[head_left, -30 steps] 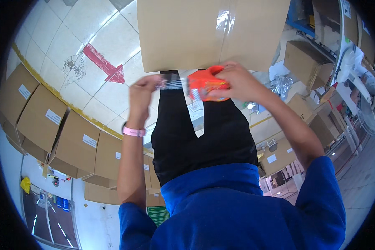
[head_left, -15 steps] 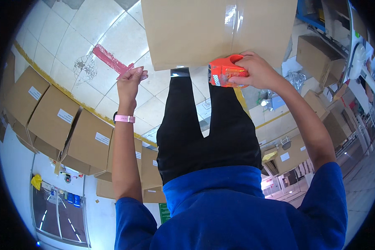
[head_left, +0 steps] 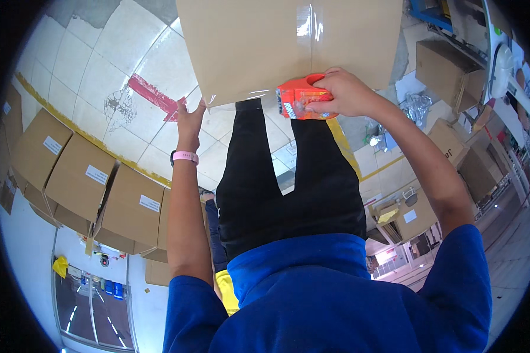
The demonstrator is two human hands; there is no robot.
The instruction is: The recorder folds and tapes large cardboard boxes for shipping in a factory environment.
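A large brown cardboard box (head_left: 259,47) fills the top of the view, with a strip of clear tape running down its middle seam. My right hand (head_left: 344,94) grips an orange tape dispenser (head_left: 300,100) pressed against the box's near edge at the seam. My left hand (head_left: 189,120) is flat, fingers together, against the box's near left corner; a pink band is on that wrist. My black trousers and blue top lie below.
A row of closed brown cartons (head_left: 82,176) with white labels stands at the left along a yellow floor line. More open cartons (head_left: 447,65) and shelving sit at the right. A red tape mark (head_left: 153,94) is on the tiled floor.
My left hand has let go of the tape end and moved left to the box's corner. My right hand has carried the dispenser to the box's near edge.
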